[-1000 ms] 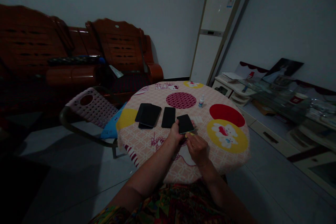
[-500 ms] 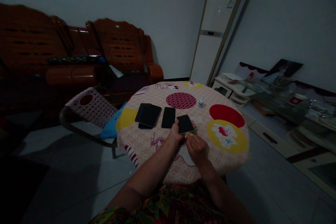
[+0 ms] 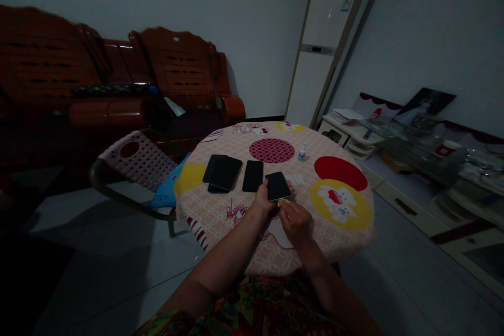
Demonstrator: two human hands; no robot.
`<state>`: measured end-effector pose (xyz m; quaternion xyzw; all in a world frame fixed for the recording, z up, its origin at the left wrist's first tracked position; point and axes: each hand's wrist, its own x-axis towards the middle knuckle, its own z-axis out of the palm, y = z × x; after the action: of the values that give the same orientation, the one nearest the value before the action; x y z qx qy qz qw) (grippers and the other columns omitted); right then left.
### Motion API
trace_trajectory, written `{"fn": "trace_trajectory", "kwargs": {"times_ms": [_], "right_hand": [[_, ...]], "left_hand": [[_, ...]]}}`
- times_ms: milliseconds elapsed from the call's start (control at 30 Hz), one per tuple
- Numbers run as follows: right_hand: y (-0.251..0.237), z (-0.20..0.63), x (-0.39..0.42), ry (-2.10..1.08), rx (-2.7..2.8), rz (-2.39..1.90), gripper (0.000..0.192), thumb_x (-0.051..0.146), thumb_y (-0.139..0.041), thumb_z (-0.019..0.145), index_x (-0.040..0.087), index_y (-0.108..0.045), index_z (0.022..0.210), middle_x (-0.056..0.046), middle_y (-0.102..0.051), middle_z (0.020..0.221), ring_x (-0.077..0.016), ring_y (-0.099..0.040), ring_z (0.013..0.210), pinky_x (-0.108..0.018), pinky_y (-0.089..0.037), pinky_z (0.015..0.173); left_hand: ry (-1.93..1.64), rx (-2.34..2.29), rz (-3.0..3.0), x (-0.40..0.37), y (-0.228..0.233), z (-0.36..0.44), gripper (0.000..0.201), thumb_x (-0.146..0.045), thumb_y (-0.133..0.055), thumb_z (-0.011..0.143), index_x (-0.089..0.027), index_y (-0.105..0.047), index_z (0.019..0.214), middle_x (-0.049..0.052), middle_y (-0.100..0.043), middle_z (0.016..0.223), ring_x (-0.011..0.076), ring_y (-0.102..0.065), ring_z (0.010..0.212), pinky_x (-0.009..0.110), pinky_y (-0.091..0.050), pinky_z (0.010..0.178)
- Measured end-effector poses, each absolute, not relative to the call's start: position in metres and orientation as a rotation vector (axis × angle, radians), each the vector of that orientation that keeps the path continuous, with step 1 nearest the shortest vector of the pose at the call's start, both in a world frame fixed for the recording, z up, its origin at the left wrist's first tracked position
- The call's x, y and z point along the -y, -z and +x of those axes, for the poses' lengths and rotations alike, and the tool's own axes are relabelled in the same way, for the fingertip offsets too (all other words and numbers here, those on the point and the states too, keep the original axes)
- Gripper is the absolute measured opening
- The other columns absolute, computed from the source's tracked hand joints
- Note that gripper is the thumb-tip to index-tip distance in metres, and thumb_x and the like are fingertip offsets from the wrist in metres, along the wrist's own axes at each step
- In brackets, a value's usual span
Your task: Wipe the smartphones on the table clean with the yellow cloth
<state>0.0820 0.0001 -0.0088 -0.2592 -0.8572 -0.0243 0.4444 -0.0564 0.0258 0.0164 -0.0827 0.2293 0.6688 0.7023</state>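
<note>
My left hand (image 3: 265,201) grips a black phone (image 3: 277,186) by its near end and sides, with the thumb along its left edge and fingertips showing at the right. The dark screen faces up. At its near edge, my right hand (image 3: 296,220) pinches a small yellow thing (image 3: 283,201), too small to identify, which appears to touch that edge. Another black phone (image 3: 252,176) lies just left of my hands. Farther left, black tablet-like devices (image 3: 225,174) overlap in a pile. A small white bottle with a blue label (image 3: 302,153) stands upright beyond my right hand.
A patterned cloth covers the round table (image 3: 244,142). At the left stands a woven chair (image 3: 137,160) with a blue cushion (image 3: 169,189). Wooden seats (image 3: 177,73) line the back wall. A low cabinet (image 3: 405,205) with a glass shelf runs along the right.
Almost nothing differs. Both hands keep their places at the phone, and the yellow thing has barely shifted at its near edge.
</note>
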Motion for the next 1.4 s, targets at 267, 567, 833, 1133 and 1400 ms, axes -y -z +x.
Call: {"fn": "trace_trajectory", "kwargs": {"times_ms": [267,567,833,1133,1400], "right_hand": [[0.009,0.086,-0.007,0.058,1.984,-0.688,0.026,0.009,-0.048,0.088,0.015,-0.068,0.104,-0.009,-0.073,0.087,-0.0177,-0.068,0.080,-0.029,-0.054,0.075],[0.013,0.086,-0.008,0.037,1.996,-0.687,0.029,0.010,-0.048,0.087,0.015,-0.069,0.107,-0.009,-0.073,0.088,-0.0183,-0.069,0.081,-0.030,-0.056,0.074],[0.002,0.086,-0.006,-0.020,1.914,-0.679,0.026,0.010,-0.048,0.089,0.016,-0.070,0.102,-0.008,-0.074,0.085,-0.0175,-0.070,0.077,-0.029,-0.057,0.071],[-0.024,0.092,0.007,-0.252,1.695,-0.700,0.022,0.014,-0.054,0.088,0.017,-0.072,0.100,-0.008,-0.075,0.090,-0.0182,-0.071,0.080,-0.029,-0.058,0.072],[-0.047,0.091,0.006,-0.347,1.598,-0.754,0.020,0.019,-0.057,0.085,0.020,-0.075,0.094,-0.005,-0.076,0.089,-0.0192,-0.072,0.081,-0.030,-0.059,0.073]], "left_hand": [[-1.452,-0.510,-0.124,-0.027,-0.016,-0.057,0.051,-0.041,-0.027,0.096,-0.005,-0.060,0.111,0.018,-0.068,0.082,0.0275,-0.068,0.075,0.042,-0.055,0.071],[-1.443,-0.502,-0.126,-0.027,-0.013,-0.059,0.049,-0.040,-0.029,0.096,-0.006,-0.058,0.116,0.016,-0.069,0.084,0.0273,-0.068,0.075,0.041,-0.054,0.070],[-1.412,-0.511,-0.062,-0.022,-0.017,-0.059,0.050,-0.039,-0.028,0.097,-0.005,-0.057,0.119,0.016,-0.069,0.083,0.0261,-0.068,0.070,0.039,-0.054,0.067],[-1.310,-0.441,0.086,-0.010,-0.029,-0.059,0.043,-0.040,-0.037,0.097,-0.007,-0.064,0.096,0.013,-0.070,0.073,0.0218,-0.068,0.061,0.032,-0.056,0.058],[-1.200,-0.462,0.160,-0.001,-0.030,-0.064,0.044,-0.044,-0.044,0.095,-0.007,-0.064,0.083,0.011,-0.068,0.064,0.0188,-0.066,0.050,0.025,-0.052,0.044]]}}
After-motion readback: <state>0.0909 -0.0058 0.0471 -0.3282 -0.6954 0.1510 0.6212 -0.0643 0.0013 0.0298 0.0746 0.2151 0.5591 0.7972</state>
